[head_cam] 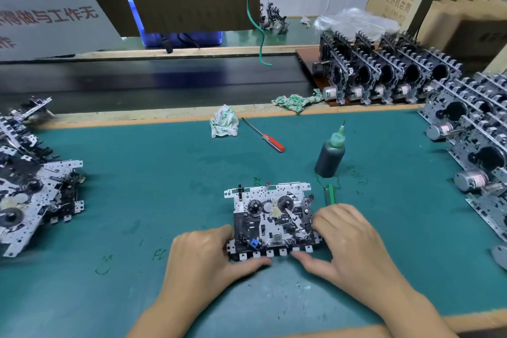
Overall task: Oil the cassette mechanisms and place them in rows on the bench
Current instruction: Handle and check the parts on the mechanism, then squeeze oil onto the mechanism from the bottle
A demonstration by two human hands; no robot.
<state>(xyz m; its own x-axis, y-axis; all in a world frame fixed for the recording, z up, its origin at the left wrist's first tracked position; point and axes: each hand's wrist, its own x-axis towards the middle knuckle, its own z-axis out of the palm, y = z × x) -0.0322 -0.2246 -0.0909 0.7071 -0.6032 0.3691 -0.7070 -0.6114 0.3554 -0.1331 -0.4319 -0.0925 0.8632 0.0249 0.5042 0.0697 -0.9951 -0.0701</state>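
In the head view, a flat cassette mechanism (271, 223) of perforated pale metal and black plastic lay at lower centre on the green bench mat (137, 200). The left hand (208, 252) and right hand (348, 239) gripped its side edges, fingers curled, thumbs along the tabbed near edge. A dark, round oil bottle (330, 153) with a green nozzle stood upright just right of centre.

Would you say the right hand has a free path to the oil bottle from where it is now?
Probably yes. The right hand grips the cassette mechanism, and the oil bottle stands upright beyond it with only bare mat between; it must let go first.
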